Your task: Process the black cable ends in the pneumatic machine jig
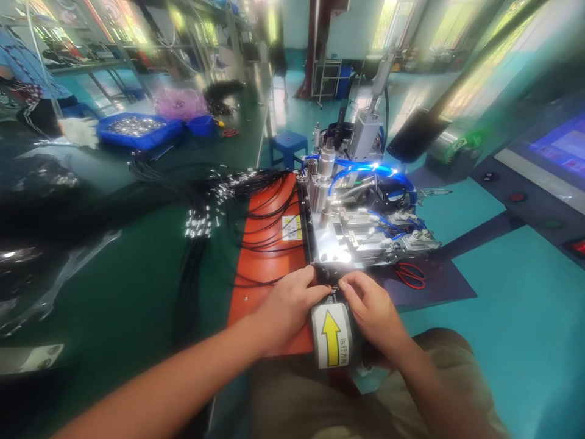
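Note:
My left hand (pixel 292 305) and my right hand (pixel 370 305) meet at the near end of a metal machine (pixel 365 225), fingers pinched close together. Between the fingertips is something small and dark, too small to name. Just below them is a white label with a yellow arrow (pixel 332 335). Thin black cables (pixel 269 247) run across the orange plate (pixel 269 268) beside my left hand. Blue air tubes (pixel 361 164) arch over the machine.
Bundled black cables with shiny ends (pixel 198 225) lie on the green table (pixel 132 292). A blue tray (pixel 137 131) of metal parts stands farther back. Red-handled scissors (pixel 411 275) lie right of the machine, near a control panel (pixel 539 189). A person (pixel 34 73) is at far left.

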A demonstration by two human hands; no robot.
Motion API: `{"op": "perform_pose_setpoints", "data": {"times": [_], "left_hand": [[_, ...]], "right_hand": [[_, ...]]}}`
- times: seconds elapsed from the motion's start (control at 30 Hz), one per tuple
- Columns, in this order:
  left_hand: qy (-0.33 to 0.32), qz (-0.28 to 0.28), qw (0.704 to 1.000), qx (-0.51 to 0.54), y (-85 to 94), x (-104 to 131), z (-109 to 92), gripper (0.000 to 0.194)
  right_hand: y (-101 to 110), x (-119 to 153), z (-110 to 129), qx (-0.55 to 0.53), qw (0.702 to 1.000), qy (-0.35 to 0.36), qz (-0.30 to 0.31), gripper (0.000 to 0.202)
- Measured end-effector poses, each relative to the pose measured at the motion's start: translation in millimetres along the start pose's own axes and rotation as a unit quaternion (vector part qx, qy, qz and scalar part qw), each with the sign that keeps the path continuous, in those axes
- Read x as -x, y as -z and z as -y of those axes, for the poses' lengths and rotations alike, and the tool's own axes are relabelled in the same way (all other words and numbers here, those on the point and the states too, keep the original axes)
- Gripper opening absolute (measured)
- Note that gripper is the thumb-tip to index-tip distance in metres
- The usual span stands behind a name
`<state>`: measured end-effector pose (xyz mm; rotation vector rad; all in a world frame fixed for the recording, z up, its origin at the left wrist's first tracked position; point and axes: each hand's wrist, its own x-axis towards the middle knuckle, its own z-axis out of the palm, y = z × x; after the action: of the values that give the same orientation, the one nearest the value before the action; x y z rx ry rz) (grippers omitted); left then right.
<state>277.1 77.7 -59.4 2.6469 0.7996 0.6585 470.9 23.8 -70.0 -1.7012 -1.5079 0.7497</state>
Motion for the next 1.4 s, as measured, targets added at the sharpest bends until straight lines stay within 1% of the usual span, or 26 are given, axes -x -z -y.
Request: {"op": "perform_pose_setpoints", "data": {"times": [0.13,0.27,0.33,0.4,0.57,0.67,0.8,0.93,1.13,1.27,1.4], "left_hand": [[0.003,0.005,1.0,0.008,-0.4,1,1,0.027],[0.012,0.012,1.0,0.005,-0.4,1,1,0.025],[0.015,0.019,1.0,0.009,0.0,1,1,0.025],[0.011,0.017,1.0,0.011,0.3,1,1,0.025],[0.002,0.014,1.0,-0.004,-1.1,1,3,0.025],[0.004,0.031,0.999,-0.019,0.0,2,2,0.025],[0.015,0.06,0.997,-0.049,6.2,3,-4,0.029],[0.03,0.065,0.994,-0.085,11.1,2,-7,0.023],[0.052,0.072,0.992,-0.093,10.9,4,-4,0.019],[0.054,0.075,0.992,-0.086,11.4,5,-4,0.022],[0.053,0.082,0.991,-0.088,12.5,4,-5,0.019]], "right_hand": [[1,-2,1,-0.033,0.997,-0.068,0.035,0.026],[2,-2,0,-0.119,0.978,-0.154,0.08,0.033],[3,0,0,-0.145,0.971,-0.167,0.093,0.036],[3,1,1,-0.13,0.975,-0.153,0.09,0.034],[-1,2,4,-0.048,0.994,-0.086,0.056,0.031],[-4,2,4,-0.046,0.995,-0.072,0.053,0.03],[-11,3,-1,-0.051,0.996,-0.059,0.037,0.03],[-17,4,-6,-0.039,0.999,-0.037,0.007,0.029],[-19,4,-3,-0.039,0.998,-0.04,-0.006,0.028],[-20,3,-1,-0.042,0.998,-0.054,-0.007,0.028],[-21,4,0,-0.043,0.996,-0.074,-0.006,0.028]]}}
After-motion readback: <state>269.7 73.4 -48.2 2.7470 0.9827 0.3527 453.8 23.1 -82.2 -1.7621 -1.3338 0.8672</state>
